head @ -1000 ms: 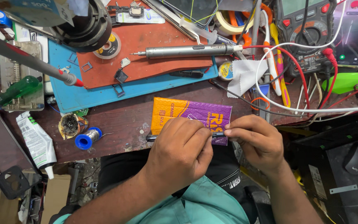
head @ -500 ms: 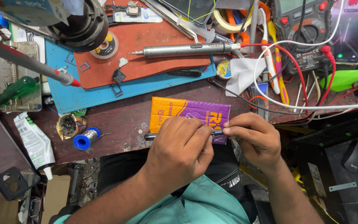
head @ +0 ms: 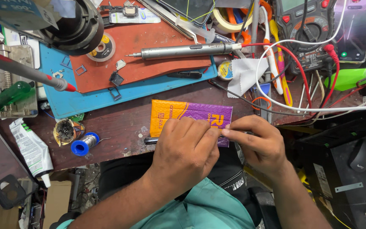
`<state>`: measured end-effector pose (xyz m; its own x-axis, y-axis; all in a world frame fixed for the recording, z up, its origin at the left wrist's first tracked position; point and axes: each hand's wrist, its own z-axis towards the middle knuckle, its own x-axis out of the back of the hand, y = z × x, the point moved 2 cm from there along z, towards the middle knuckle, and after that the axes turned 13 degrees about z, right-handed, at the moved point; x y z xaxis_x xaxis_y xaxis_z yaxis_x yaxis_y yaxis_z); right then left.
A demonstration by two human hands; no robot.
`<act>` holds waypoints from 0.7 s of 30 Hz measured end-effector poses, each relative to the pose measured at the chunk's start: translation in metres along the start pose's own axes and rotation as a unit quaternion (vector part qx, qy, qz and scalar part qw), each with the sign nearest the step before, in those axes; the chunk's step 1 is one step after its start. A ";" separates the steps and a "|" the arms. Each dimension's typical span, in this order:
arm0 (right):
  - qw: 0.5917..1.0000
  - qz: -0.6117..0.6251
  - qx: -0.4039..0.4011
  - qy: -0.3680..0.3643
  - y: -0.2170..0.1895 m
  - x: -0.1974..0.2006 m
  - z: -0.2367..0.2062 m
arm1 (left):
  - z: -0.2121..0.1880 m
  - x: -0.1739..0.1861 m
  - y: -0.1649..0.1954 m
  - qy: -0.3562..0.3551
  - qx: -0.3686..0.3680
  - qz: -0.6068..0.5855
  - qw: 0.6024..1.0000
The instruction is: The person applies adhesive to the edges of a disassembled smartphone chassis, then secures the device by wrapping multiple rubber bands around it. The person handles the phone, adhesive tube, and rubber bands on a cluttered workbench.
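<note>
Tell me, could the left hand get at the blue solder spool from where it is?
Probably yes. The left hand rests on the purple packet, and the spool lies just to its left on bare table with nothing between them.

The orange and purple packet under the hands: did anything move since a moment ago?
Hardly anything. Both hands, left hand and right hand, keep their fingertips pinched together over the orange and purple packet, which lies where it lay. The blue solder spool and grey soldering pen stayed put too.
</note>
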<state>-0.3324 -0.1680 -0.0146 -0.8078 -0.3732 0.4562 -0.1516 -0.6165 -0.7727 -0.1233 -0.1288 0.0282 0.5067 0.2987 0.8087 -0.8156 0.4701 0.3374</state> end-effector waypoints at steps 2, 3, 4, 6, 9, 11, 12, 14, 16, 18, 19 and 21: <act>1.000 -0.001 -0.007 -0.004 -0.001 0.000 0.001 | 0.000 0.000 -0.001 -0.009 -0.006 0.004 1.000; 1.000 -0.001 -0.011 -0.006 -0.002 0.000 0.001 | 0.000 0.000 -0.001 -0.014 -0.010 0.004 1.000; 1.000 0.001 -0.014 -0.004 -0.002 0.000 0.001 | 0.000 0.000 -0.001 -0.019 -0.014 0.004 1.000; 1.000 0.005 -0.019 -0.001 -0.002 -0.001 0.000 | -0.001 0.002 -0.003 -0.024 -0.013 -0.006 1.000; 1.000 0.004 -0.016 0.006 -0.002 -0.002 -0.001 | -0.002 0.003 -0.004 -0.023 -0.001 -0.028 0.999; 1.000 0.005 -0.010 0.009 0.000 -0.003 -0.002 | -0.002 0.004 -0.004 -0.023 0.015 -0.046 0.999; 1.000 0.004 -0.006 0.011 0.000 -0.003 -0.003 | -0.002 0.004 -0.003 -0.025 0.025 -0.055 0.998; 1.000 0.001 -0.007 0.008 0.001 -0.003 -0.004 | -0.001 0.004 -0.003 -0.028 0.040 -0.067 0.997; 1.000 0.001 -0.005 0.005 0.002 -0.002 -0.005 | -0.001 0.004 -0.002 -0.031 0.052 -0.072 0.996; 1.000 0.005 -0.002 0.002 0.002 -0.001 -0.005 | -0.001 0.005 -0.001 -0.030 0.055 -0.074 0.995; 1.000 0.003 -0.003 0.002 0.002 -0.001 -0.005 | -0.001 0.005 -0.001 -0.030 0.057 -0.075 0.995; 1.000 -0.001 -0.006 0.002 0.001 -0.001 -0.004 | -0.001 0.006 -0.002 -0.023 0.054 -0.087 0.994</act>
<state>-0.3339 -0.1654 -0.0176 -0.8097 -0.3692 0.4561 -0.1599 -0.6090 -0.7768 -0.1186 -0.1272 0.0322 0.6322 0.1806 0.7535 -0.7425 0.4191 0.5225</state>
